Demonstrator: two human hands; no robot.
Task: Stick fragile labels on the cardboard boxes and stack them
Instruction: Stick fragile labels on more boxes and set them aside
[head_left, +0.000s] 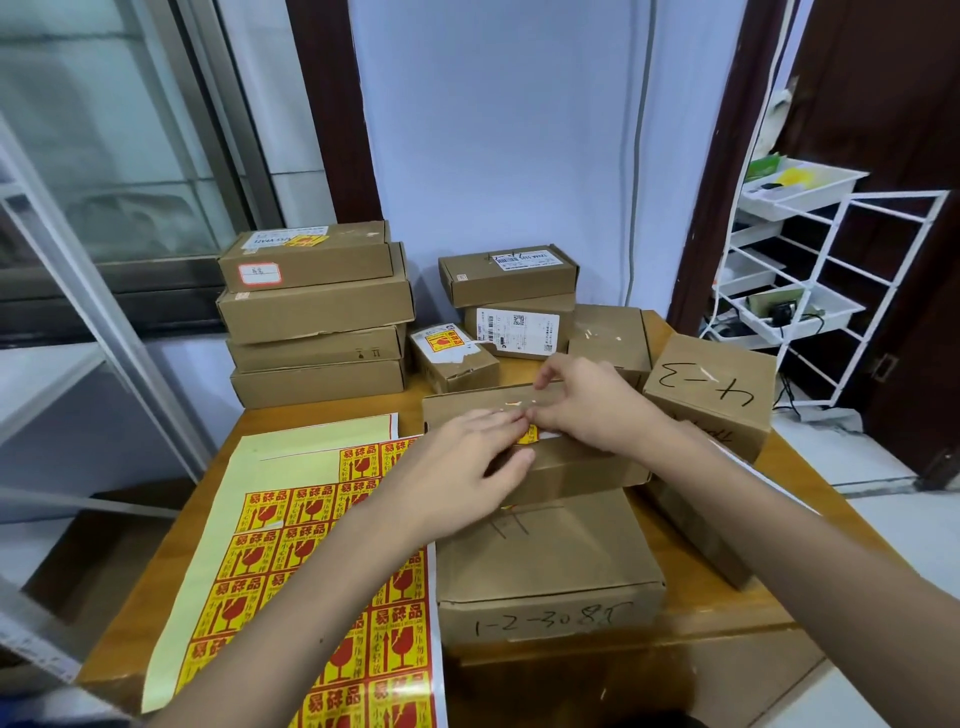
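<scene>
Nearest me, at six o'clock, sits a box (550, 566) with numbers scrawled on its front, and at seven o'clock lies the sheet of fragile labels (317, 582), its upper rows already peeled bare. Just past the near box is the box I am working on (571, 462), lying flat in the middle of the table (737, 618).

The label (527, 434) is a thin, limp sticker, light as nothing, and I judge it will curl or crease if pinched in the middle, so its edges are the place to hold. It lies on the top of that box, mostly hidden under my fingers.

My left hand (467, 462) reaches in from seven o'clock, palm down, fingers spread flat and pressing at the label's left edge, gripping nothing. My right hand (587, 405) comes from four o'clock, fingertips drawn together at the label's right edge; whether they pinch it or only press it I cannot tell.

Farther off at eleven o'clock stands a stack of four boxes (317, 312), the top one labelled. At twelve o'clock are more boxes (509, 275), and at two o'clock one marked box (711, 389).
</scene>
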